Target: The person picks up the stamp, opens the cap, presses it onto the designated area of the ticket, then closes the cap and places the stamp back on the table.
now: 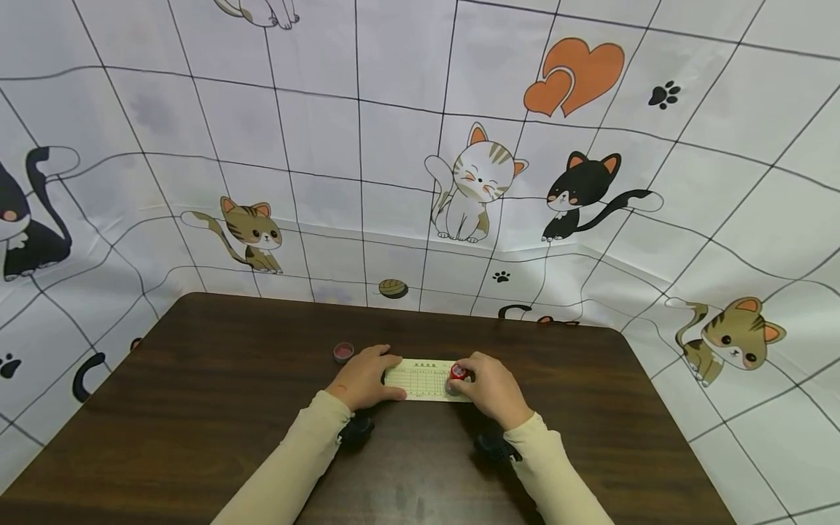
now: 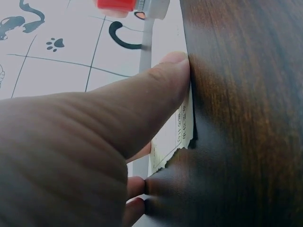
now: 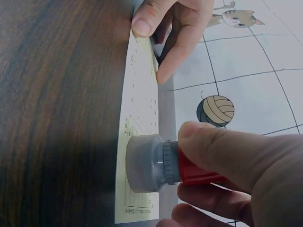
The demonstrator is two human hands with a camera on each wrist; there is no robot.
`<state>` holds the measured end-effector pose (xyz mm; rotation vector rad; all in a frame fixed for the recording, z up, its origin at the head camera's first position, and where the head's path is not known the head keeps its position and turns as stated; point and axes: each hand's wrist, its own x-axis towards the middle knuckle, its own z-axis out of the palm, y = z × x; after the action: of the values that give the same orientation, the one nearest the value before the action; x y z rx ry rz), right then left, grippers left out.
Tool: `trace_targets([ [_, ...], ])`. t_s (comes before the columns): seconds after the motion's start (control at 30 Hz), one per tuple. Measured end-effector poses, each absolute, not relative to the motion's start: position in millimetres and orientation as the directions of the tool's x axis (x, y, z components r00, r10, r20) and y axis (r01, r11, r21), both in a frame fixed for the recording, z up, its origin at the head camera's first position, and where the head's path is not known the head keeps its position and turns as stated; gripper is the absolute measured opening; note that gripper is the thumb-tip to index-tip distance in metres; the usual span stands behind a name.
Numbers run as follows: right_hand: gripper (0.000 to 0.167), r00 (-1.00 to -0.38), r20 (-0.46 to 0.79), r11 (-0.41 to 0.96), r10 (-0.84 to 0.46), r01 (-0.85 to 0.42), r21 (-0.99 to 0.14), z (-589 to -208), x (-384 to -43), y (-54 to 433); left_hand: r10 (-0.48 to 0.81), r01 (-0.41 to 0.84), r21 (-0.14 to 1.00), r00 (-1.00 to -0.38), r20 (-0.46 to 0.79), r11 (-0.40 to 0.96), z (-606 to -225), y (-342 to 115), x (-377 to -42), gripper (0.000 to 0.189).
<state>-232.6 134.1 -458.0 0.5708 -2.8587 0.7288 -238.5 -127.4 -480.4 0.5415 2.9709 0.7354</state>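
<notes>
A pale yellow printed form [image 1: 420, 380] lies flat on the dark table, its left end torn ragged in the left wrist view. My left hand [image 1: 366, 378] rests on that left end, thumb [image 2: 158, 78] pressing the near edge and fingers on the far edge. My right hand [image 1: 494, 386] grips the red handle of a round stamp [image 3: 147, 163] between thumb and fingers. The stamp's wide clear-grey base stands upright on the right part of the form, and its underside is hidden.
A small round container [image 1: 343, 352] with a reddish inside sits just beyond my left hand. The brown wooden table [image 1: 262, 343] reaches back to a white cloth [image 1: 315, 131] printed with cats and grid lines.
</notes>
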Motion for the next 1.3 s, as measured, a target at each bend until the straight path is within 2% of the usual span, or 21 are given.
trace_targets([
  [0.33, 0.028, -0.918, 0.241, 0.793, -0.315, -0.394, -0.465, -455.4, -236.7, 138.0, 0.342, 0.330, 0.454, -0.938, 0.058, 0.828, -480.5, -127.6, -238.1, 0.069],
  [0.57, 0.027, -0.932, 0.272, 0.721, -0.239, -0.358, -0.593, -448.7, -245.4, 148.2, 0.338, 0.325, 0.467, -0.939, 0.059, 0.823, -479.5, -126.6, -237.7, 0.069],
  [0.8, 0.026, -0.949, 0.251, 0.657, -0.192, -0.314, -0.685, -444.4, -257.8, 160.6, 0.341, 0.324, 0.466, -0.939, 0.050, 0.823, -479.6, -127.7, -238.4, 0.069],
  [0.97, 0.026, -0.951, 0.262, 0.646, -0.166, -0.306, -0.699, -442.1, -264.8, 171.3, 0.361, 0.336, 0.463, -0.932, 0.037, 0.820, -478.1, -128.6, -237.2, 0.068],
  [1.3, 0.030, -0.946, 0.258, 0.615, -0.198, -0.325, -0.719, -446.3, -269.8, 190.6, 0.370, 0.340, 0.452, -0.929, 0.025, 0.824, -478.6, -128.3, -237.5, 0.069],
])
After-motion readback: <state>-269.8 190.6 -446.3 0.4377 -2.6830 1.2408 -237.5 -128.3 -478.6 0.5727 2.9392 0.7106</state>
